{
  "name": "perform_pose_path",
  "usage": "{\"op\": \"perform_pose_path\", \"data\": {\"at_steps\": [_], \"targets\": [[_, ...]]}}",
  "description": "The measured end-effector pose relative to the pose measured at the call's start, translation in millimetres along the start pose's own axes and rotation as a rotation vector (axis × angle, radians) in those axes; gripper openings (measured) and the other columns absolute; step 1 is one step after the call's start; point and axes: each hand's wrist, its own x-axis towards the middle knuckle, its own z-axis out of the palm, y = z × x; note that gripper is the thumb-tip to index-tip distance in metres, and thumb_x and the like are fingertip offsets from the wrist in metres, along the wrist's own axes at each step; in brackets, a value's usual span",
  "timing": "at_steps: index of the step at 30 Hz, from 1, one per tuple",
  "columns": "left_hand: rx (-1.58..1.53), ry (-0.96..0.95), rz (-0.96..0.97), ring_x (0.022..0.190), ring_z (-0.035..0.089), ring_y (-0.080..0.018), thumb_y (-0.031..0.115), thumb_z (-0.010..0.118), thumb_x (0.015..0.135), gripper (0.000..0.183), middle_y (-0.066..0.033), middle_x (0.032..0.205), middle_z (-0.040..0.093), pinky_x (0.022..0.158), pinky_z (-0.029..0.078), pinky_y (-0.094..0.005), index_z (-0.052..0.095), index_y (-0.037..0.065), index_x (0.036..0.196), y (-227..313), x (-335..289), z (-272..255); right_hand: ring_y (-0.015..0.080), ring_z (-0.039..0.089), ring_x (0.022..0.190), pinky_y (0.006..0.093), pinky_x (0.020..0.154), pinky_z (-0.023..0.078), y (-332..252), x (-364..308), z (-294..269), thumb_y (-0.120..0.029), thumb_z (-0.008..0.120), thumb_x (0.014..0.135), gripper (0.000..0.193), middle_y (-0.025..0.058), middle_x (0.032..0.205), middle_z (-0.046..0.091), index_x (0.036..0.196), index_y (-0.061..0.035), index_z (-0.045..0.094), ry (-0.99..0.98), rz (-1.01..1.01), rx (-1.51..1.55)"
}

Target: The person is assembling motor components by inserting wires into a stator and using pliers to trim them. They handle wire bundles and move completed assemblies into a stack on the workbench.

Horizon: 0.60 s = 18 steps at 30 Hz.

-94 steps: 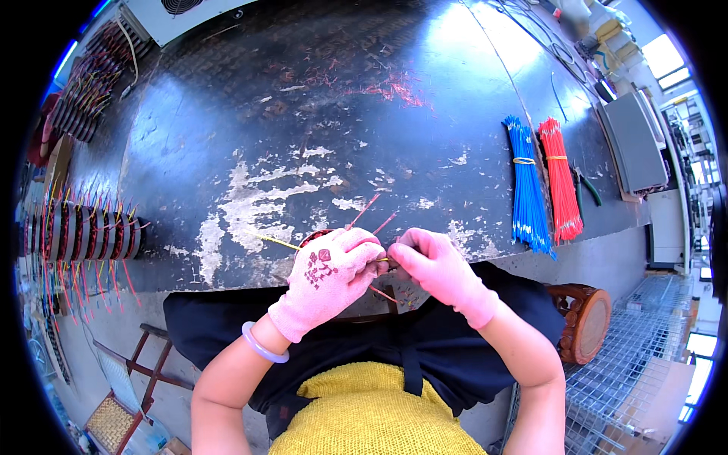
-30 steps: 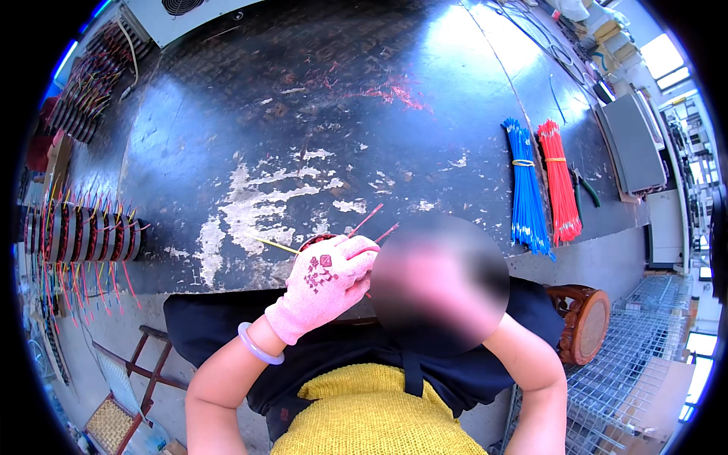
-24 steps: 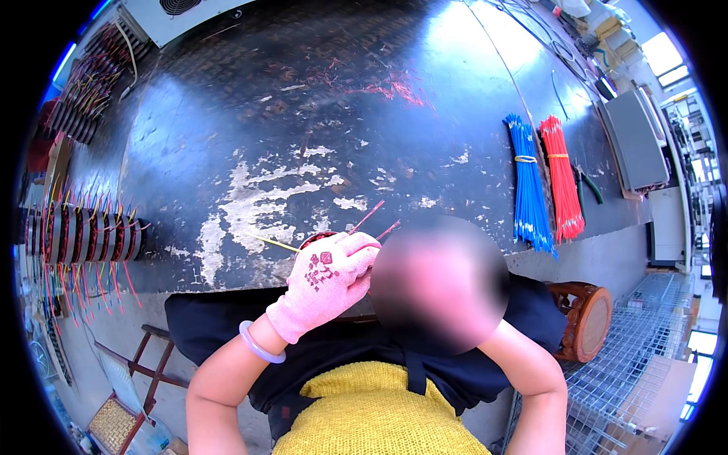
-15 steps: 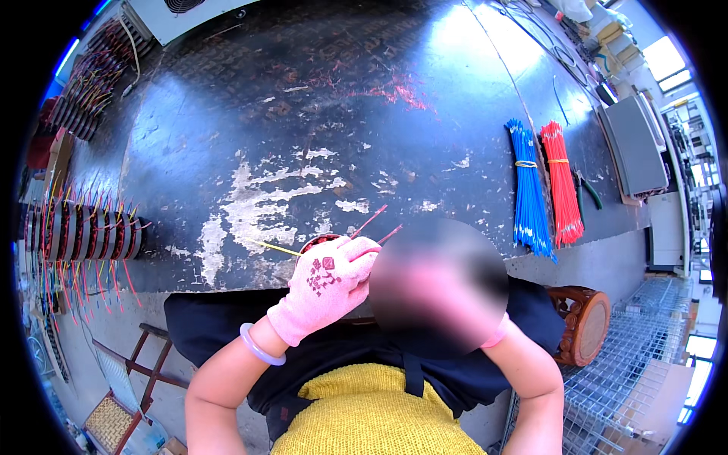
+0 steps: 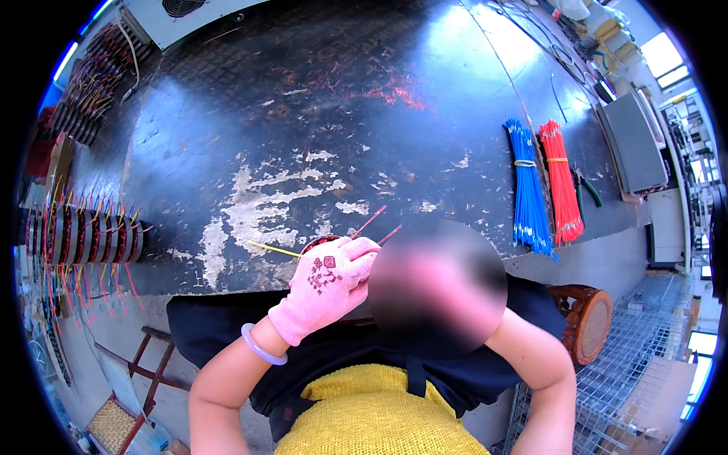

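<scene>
My left hand [image 5: 322, 284], in a pink glove with a dark red print, curls over a small round part at the table's front edge. Only a strip of reddish winding shows above the fingers; it looks like a motor stator [image 5: 317, 242], much like those stacked at the left. From it a yellow wire lead [image 5: 274, 249] sticks out to the left. Two dark red wire leads [image 5: 369, 221] point up and to the right. My right hand [image 5: 444, 292] is close beside it, smeared by a round blur, so its fingers and anything in them are hidden.
A row of wound stators [image 5: 91, 235] with loose leads stands at the table's left edge. Blue wires [image 5: 525, 189] and red wires [image 5: 561, 186] lie bundled at the right, beside green-handled pliers [image 5: 588, 191]. A wooden stool [image 5: 588, 326] and wire-mesh cage [image 5: 637, 356] are lower right.
My right forearm has shifted a little outward to the right. My left hand and the leads under it stay almost where they were.
</scene>
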Motion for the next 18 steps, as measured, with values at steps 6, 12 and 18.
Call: {"op": "perform_pose_path", "data": {"at_steps": [6,12,18], "targets": [[0.021,0.009,-0.022,0.087,0.068,-0.0265,0.007,0.071,0.079,0.021,-0.0038,0.1,0.068,0.077,0.056,-0.0385,0.068,0.01,0.1,1.9,-2.3,2.3,0.0208,0.049,0.139,0.0357,0.115,0.041,-2.8,-11.6,2.6,-0.016,0.046,0.109,0.046,0.0097,0.15,0.05,0.153,-0.0049,0.042,-0.005,-0.204,-0.698],[0.055,0.023,-0.002,0.088,0.068,-0.0251,0.016,0.071,0.083,0.018,-0.0031,0.099,0.066,0.076,0.056,-0.0382,0.066,0.01,0.099,-0.9,-4.4,4.9,0.023,0.05,0.134,0.0388,0.112,0.041,21.4,1.3,3.8,-0.019,0.051,0.104,0.05,0.0088,0.146,0.051,0.152,-0.0089,0.044,0.031,-0.382,-1.292],[-0.109,0.078,-0.093,0.099,0.069,-0.0298,0.011,0.071,0.089,0.018,-0.0078,0.115,0.07,0.085,0.057,-0.0403,0.071,0.008,0.106,7.1,-7.4,-21.1,0.0177,0.058,0.085,0.0348,0.076,0.05,3.5,14.7,13.7,-0.017,0.064,0.084,0.049,-0.0021,0.091,0.054,0.132,-0.0238,0.063,0.282,-0.639,-1.612]]}}
